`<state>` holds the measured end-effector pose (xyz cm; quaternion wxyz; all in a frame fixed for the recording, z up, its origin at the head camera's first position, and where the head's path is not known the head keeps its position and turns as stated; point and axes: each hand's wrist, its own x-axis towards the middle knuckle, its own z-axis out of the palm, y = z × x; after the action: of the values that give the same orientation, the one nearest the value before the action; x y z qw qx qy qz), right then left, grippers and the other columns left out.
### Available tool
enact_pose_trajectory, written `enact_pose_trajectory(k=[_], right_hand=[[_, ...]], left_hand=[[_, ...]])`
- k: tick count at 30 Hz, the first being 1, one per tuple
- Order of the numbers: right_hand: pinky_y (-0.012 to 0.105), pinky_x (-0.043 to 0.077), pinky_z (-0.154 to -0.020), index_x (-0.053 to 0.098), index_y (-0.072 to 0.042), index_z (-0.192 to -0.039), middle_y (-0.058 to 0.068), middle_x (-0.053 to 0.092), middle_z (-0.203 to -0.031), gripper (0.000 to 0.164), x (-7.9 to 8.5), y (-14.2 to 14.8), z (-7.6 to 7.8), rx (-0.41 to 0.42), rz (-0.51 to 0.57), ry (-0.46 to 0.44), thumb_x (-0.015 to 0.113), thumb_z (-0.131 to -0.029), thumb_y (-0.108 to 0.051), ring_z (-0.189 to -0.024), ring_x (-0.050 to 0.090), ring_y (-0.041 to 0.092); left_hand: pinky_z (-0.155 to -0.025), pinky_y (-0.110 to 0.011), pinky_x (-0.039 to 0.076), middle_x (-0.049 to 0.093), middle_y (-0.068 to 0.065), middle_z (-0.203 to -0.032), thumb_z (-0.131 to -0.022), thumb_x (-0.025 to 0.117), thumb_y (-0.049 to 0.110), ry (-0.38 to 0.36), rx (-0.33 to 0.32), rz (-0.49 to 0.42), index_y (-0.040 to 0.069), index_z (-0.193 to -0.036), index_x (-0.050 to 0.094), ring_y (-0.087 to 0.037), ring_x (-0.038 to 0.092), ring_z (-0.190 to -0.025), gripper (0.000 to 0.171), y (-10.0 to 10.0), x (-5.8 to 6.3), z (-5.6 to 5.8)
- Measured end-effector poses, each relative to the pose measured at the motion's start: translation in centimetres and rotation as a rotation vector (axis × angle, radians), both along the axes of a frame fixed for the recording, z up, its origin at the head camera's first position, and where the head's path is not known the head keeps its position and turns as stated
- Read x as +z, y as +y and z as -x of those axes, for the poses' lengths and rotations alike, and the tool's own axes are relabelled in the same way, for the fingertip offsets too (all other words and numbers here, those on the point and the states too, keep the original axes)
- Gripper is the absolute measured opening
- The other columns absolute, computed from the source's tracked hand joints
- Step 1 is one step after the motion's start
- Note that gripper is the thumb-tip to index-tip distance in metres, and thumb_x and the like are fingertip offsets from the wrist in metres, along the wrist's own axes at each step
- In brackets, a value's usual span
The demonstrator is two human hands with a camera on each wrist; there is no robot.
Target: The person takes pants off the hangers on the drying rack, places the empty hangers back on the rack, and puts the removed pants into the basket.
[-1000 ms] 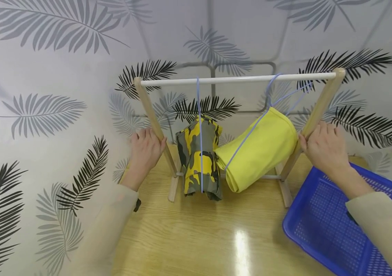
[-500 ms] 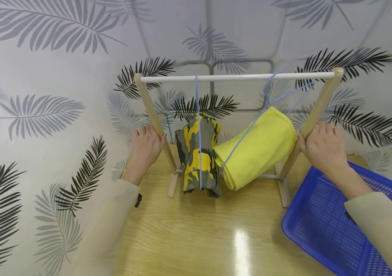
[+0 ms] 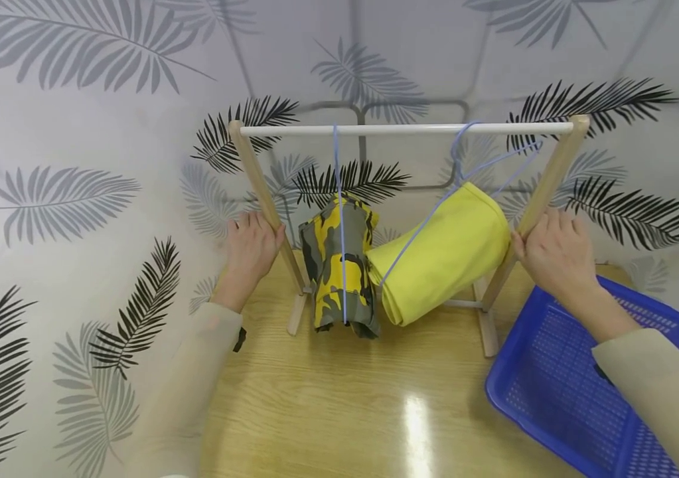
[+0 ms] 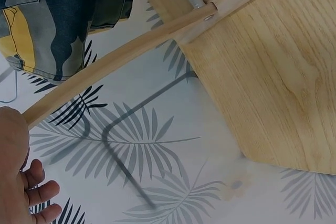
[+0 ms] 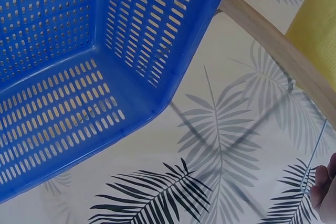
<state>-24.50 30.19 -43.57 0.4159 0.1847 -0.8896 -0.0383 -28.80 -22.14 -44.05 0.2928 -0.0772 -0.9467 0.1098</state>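
A small clothes rack with a white top bar and wooden side posts stands on the wood-grain table. My left hand grips its left post, thumb on the inner side. On the other side, my right hand holds the right post the same way. From the bar hang two blue wire hangers. Over the left one is a folded grey, yellow and black camouflage garment. A yellow folded cloth hangs on the right one, tilted, its upper right end close to my right thumb.
A blue perforated plastic basket sits at the right, beneath my right forearm and near the rack's right foot. Behind the rack and along the left, a pale leaf-patterned covering borders the table.
The rack's left side has shifted slightly back, toward the leaf-patterned covering, with my left hand on it. Both hands keep their grip, and the head view has drifted a little.
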Motion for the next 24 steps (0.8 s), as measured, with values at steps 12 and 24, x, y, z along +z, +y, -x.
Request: enact_pose_trajectory(k=[12, 24], right_hand=[[0.051, 0.041, -0.058, 0.050, 0.013, -0.079, 0.027, 0.050, -0.074, 0.063, 0.14, -0.18, -0.22, -0.030, -0.001, -0.048, 0.035, -0.108, -0.041, -0.062, 0.050, 0.046], [0.052, 0.041, -0.058, 0.050, 0.014, -0.079, 0.027, 0.050, -0.075, 0.059, 0.14, -0.50, -0.35, -0.040, 0.018, -0.055, 0.039, -0.106, -0.038, -0.064, 0.051, 0.047]], left_hand=[[-0.079, -0.051, 0.048, 0.065, -0.022, -0.096, -0.111, 0.046, 0.044, -0.024, -0.001, -0.020, -0.006, -0.099, 0.059, -0.039, 0.061, -0.093, 0.053, 0.15, 0.38, -0.13], [-0.080, -0.048, 0.050, 0.064, -0.021, -0.102, -0.111, 0.041, 0.051, -0.110, 0.046, -0.037, -0.005, -0.104, 0.057, -0.038, 0.061, -0.096, 0.059, 0.23, 0.84, -0.56]])
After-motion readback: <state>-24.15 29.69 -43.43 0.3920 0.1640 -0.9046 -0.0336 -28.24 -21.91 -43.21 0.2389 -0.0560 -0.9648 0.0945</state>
